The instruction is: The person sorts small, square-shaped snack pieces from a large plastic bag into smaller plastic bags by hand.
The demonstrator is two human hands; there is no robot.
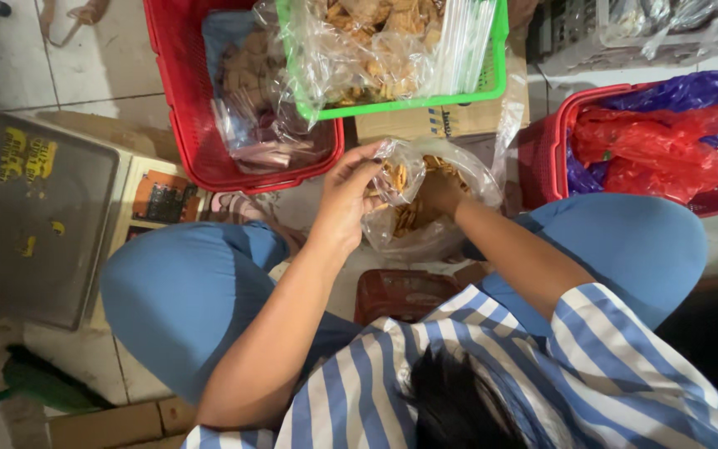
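Head view: the person sits on the tiled floor (85, 75) with knees apart, and between the knees, a little farther out, is a clear plastic bag (425, 191) part-filled with small golden crackers (409, 218). The left hand (346, 195) pinches the bag's mouth at its left edge, thumb and fingers closed on the film. The right hand (440, 189) is down inside the bag behind the plastic, so whether it is spread or closed on crackers cannot be told. Far from the hands, a green basket (492, 79) holds a larger bag of the same crackers and a sheaf of empty clear bags; it rests on a cardboard box (434, 125). A red basket (184, 116) with packed bags stands to the far left, another red basket (542, 158) with red and purple bags to the right. A metal scale pan (35, 216) lies at the left. To fill well, it seems wise to keep the mouth held wide and taut, and to move gently, since the crackers look brittle
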